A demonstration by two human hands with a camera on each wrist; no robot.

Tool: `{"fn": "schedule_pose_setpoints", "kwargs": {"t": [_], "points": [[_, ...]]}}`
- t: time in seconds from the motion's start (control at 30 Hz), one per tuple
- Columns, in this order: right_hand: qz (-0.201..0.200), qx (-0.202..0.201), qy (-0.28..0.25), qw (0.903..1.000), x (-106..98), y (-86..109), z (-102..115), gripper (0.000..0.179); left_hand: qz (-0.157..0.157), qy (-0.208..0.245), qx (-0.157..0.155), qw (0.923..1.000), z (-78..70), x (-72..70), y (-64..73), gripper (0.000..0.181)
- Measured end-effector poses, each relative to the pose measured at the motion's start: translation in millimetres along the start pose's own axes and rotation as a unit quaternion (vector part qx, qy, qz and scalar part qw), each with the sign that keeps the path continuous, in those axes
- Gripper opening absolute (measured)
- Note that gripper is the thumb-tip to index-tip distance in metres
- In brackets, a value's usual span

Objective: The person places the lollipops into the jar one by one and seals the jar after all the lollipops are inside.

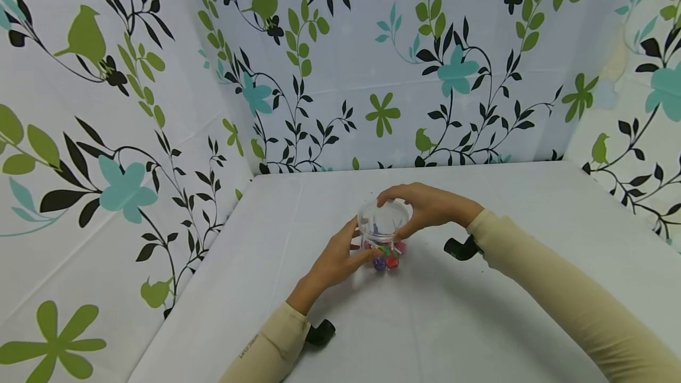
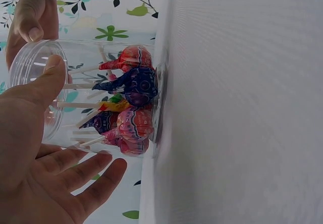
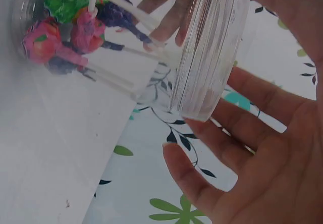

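A clear plastic jar (image 2: 81, 98) stands upright on the table with several wrapped lollipops (image 2: 140, 86) inside, heads down and white sticks up. The wrappers are red, pink, dark blue, green and yellow. My left hand (image 1: 336, 257) holds the jar from the left, its thumb across the upper part near the rim and its other fingers around the far side. From the right, my right hand (image 1: 428, 208) grips the clear ridged lid (image 3: 209, 52) at the jar's top, thumb on the near edge and fingers round the far edge.
A white cloth covers the table (image 1: 319, 205). Around it hang white curtains (image 1: 330, 75) printed with leaves, birds and flowers. Black wrist-camera mounts (image 1: 321, 333) stick out below both wrists.
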State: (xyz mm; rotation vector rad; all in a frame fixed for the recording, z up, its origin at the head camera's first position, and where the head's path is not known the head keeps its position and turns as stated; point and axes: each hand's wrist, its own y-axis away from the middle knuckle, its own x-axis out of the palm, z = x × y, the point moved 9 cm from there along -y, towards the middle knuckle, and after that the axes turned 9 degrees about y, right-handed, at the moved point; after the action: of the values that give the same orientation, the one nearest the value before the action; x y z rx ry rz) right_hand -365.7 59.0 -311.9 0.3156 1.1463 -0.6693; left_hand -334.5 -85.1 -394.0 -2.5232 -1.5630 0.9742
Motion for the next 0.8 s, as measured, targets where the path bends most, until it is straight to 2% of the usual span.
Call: {"fn": "schedule_pose_setpoints", "kwargs": {"t": [0.17,0.27,0.37,0.53,0.67,0.8], "points": [[0.023,-0.006,-0.011,0.9997,0.8,-1.6,-3.6,0.071,0.002,0.001,0.007,1.0000,-1.6,0.3,-0.4,0.087],[0.010,-0.010,-0.012,0.9998,0.0,-0.5,-4.6,0.071,0.003,0.003,0.008,1.0000,-1.3,0.4,-1.2,0.088],[-0.020,-0.008,-0.006,0.9998,-0.7,2.2,-4.8,0.071,0.006,0.003,0.004,1.0000,-0.2,0.5,-1.7,0.088],[-0.062,0.020,0.030,0.9975,1.2,6.8,-1.4,0.074,0.005,-0.002,0.005,1.0000,-0.8,0.0,-1.3,0.087],[-0.054,0.027,0.053,0.9968,2.7,11.9,4.4,0.073,0.004,-0.008,0.006,0.9999,-0.8,0.4,-0.1,0.087],[-0.050,0.015,0.045,0.9976,0.8,16.6,6.0,0.063,0.006,-0.008,0.010,0.9999,-0.4,1.4,0.8,0.086]]}}
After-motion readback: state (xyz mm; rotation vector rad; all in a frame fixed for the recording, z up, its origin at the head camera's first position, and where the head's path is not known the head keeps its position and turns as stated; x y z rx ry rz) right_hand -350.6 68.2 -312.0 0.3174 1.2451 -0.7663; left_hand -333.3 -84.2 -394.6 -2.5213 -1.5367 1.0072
